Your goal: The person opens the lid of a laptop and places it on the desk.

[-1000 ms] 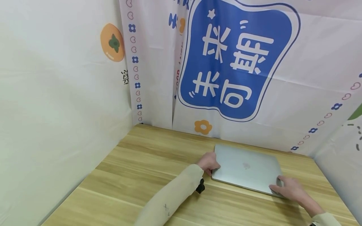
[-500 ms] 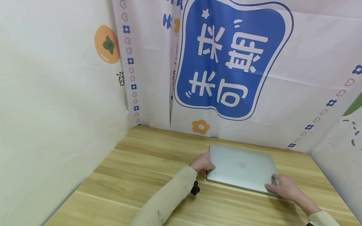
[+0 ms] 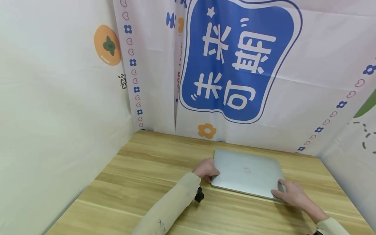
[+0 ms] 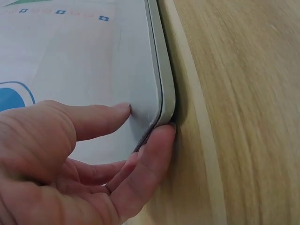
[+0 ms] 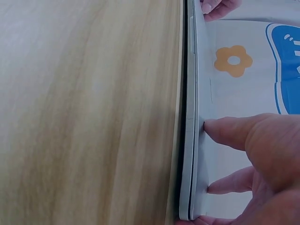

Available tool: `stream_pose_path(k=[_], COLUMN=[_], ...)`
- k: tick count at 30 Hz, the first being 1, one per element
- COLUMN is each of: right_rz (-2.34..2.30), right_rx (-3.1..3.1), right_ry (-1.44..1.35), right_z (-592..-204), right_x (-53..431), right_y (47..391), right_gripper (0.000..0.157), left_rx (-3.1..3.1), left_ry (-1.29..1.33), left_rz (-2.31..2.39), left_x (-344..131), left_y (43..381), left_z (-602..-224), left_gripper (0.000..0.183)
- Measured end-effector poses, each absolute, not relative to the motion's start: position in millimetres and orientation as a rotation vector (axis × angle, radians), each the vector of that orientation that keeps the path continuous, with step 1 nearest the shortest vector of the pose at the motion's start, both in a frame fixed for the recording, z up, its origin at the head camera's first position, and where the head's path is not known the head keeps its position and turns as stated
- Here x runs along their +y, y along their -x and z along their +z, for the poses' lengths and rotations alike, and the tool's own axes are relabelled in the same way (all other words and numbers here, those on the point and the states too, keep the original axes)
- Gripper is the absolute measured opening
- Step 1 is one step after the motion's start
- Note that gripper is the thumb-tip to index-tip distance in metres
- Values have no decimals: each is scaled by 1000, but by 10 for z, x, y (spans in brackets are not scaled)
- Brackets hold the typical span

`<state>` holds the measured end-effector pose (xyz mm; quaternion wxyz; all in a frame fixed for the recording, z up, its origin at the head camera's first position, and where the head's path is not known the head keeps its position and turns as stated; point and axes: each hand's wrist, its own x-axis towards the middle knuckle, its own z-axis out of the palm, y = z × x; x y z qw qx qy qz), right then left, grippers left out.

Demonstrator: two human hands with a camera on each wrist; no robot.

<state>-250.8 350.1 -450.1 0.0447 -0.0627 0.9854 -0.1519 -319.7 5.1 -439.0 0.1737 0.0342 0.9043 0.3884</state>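
A closed silver laptop (image 3: 246, 173) lies flat near the back of the wooden table, a faint logo on its lid. My left hand (image 3: 206, 168) grips its left side. In the left wrist view the thumb presses on the shiny lid while curled fingers (image 4: 154, 154) wrap the rounded corner at the edge. At the front right corner, my right hand (image 3: 293, 193) holds the laptop. The right wrist view shows its thumb (image 5: 229, 131) and another finger on the lid, with further fingertips at the corner's edge. Part of my left hand (image 5: 220, 7) appears at the top there.
Wood-grain table (image 3: 141, 192) extends to the left and in front of the laptop. A white printed cloth (image 3: 158, 81) with a blue panel hangs right behind the table. White cloth walls (image 3: 58, 114) close off both sides. A black strap piece (image 3: 199, 195) hangs at the left cuff.
The laptop and both hands sit slightly further left in the head view, and the background has shifted left too. Both hands keep the same grip.
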Motion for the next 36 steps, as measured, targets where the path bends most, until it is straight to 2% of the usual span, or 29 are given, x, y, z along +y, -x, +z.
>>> stream_pose_path(k=[15,36], right_rz=[-476,-564], right_rx=[3009,2962], right_ry=[197,247], right_z=[-4494,-4446], right_x=[3444,3144], right_y=[2479,2434], right_gripper=[84,80], left_rx=[2605,2625], left_ry=[-121,-154], left_rz=[1051,1063], left_x=[7,-350], left_y=[3173,3019], left_z=[-4401,-4352], left_gripper=[15,14])
